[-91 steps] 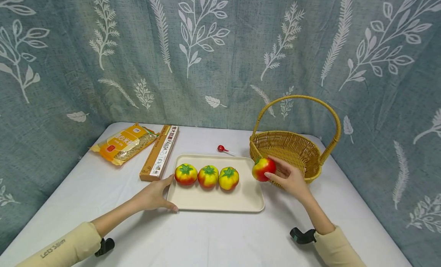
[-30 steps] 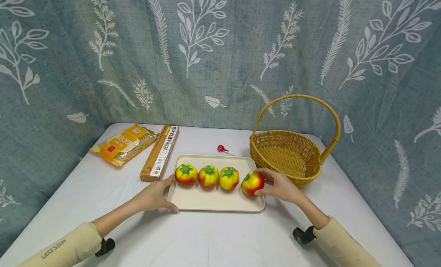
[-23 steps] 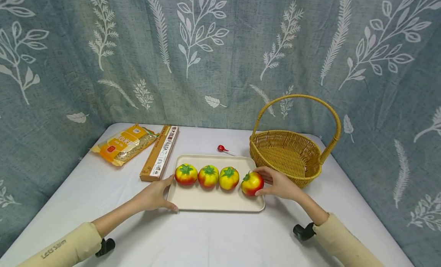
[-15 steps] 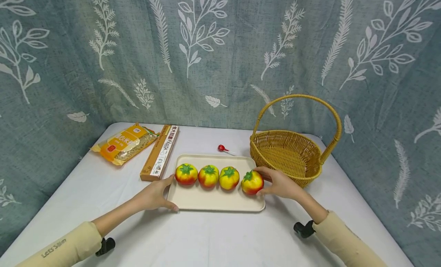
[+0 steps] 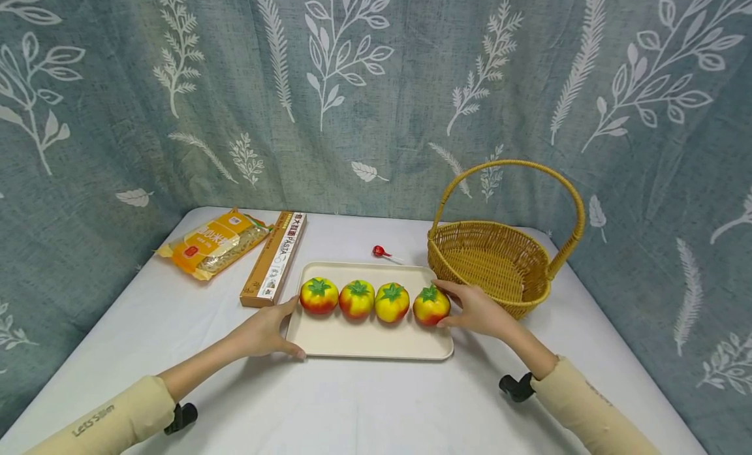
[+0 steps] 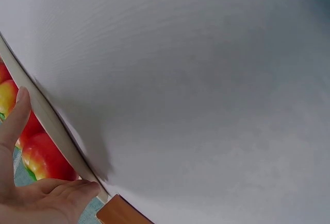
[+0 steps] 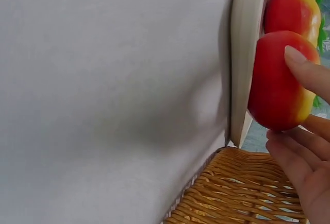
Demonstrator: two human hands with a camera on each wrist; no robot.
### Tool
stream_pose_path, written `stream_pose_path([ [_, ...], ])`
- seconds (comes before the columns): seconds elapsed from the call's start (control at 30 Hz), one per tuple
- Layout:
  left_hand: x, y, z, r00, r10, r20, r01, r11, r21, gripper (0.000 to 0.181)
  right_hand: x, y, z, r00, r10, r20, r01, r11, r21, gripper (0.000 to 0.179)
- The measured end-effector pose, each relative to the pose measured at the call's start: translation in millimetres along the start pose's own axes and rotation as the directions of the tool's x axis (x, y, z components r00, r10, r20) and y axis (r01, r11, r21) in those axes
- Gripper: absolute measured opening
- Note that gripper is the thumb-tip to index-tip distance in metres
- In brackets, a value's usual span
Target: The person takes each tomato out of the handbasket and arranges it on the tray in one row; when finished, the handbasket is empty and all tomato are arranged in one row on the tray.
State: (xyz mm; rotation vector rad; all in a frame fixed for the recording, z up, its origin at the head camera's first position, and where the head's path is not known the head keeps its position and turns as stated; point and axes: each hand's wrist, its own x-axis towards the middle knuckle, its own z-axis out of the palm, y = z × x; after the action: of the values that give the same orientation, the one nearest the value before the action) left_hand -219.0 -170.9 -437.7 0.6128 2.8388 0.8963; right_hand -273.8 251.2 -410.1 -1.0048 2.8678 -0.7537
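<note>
In the head view, a row of yellow-red tomatoes with green leafy tops stands on a cream tray (image 5: 364,344). My right hand (image 5: 478,311) holds the rightmost tomato (image 5: 431,308) at the tray's right end, its thumb on the near side and its fingers behind. That tomato sits upright, and the right wrist view shows the thumb pressed on its red side (image 7: 276,95). My left hand (image 5: 264,331) rests at the tray's left end, fingers and thumb spread along the rim. From the left wrist, those fingers look fairly straight, with tomatoes (image 6: 46,157) just beyond.
A wicker basket (image 5: 493,262) with a tall handle stands right behind my right hand. Left of the tray lie a pasta box (image 5: 273,262) and an orange food packet (image 5: 217,243). Behind the tray is a red lollipop (image 5: 380,251). A leaf-patterned curtain (image 5: 352,148) encloses the table.
My right hand has brought the tomato from beside the basket leftward and down onto the tray. Its leafy top, tilted before, now points up. The left hand has stayed at the tray.
</note>
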Motion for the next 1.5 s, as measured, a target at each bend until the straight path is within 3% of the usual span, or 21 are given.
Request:
stream_pose_path([
  [0.27,-0.3,-0.5,0.6,1.000,0.001,0.001,-0.001,1.000,-0.002,0.116,1.0,-7.0,-2.9,0.999,0.026,-0.018,-0.027,0.998,-0.065,0.068],
  [0.83,-0.4,-1.2,1.2,1.000,-0.017,0.008,0.017,1.000,-0.002,0.117,17.3,-0.7,-8.7,0.996,-0.059,0.060,0.059,0.998,-0.001,0.067],
  [1.2,-0.4,-1.6,0.9,1.000,-0.011,0.010,0.011,1.000,-0.010,0.117,23.5,-6.8,-14.1,0.994,-0.028,0.109,0.029,1.000,-0.008,0.068],
  [1.5,-0.2,-1.9,1.2,1.000,-0.015,0.007,0.015,1.000,-0.012,0.116,23.7,-6.8,-14.6,0.994,-0.034,0.103,0.037,0.999,-0.028,0.069],
])
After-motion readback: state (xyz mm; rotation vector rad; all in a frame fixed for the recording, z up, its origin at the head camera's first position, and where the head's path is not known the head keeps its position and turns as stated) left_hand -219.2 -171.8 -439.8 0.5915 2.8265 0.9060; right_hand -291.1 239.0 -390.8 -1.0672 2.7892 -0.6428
